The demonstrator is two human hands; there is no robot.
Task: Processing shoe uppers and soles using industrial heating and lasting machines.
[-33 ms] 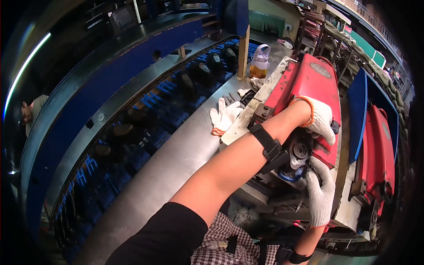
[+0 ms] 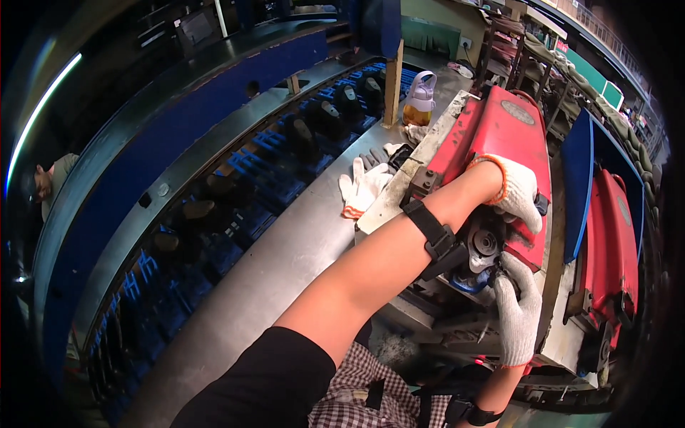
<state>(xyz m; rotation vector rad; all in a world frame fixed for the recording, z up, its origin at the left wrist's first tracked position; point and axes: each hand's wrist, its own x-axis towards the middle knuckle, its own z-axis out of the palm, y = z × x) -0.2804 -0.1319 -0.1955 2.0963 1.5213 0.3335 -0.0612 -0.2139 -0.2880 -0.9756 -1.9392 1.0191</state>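
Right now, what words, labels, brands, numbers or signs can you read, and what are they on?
I can't read any text here.
Oval plate on the nearer red machine: too small to read.
Oval plate on the farther red machine: too blurred.

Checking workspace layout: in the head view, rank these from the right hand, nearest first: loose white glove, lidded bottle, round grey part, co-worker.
From the right hand:
1. Round grey part: just ahead, slightly left.
2. Loose white glove: ahead-left, on the metal surface.
3. Lidded bottle: farther ahead, beyond the glove.
4. Co-worker: at the far left.
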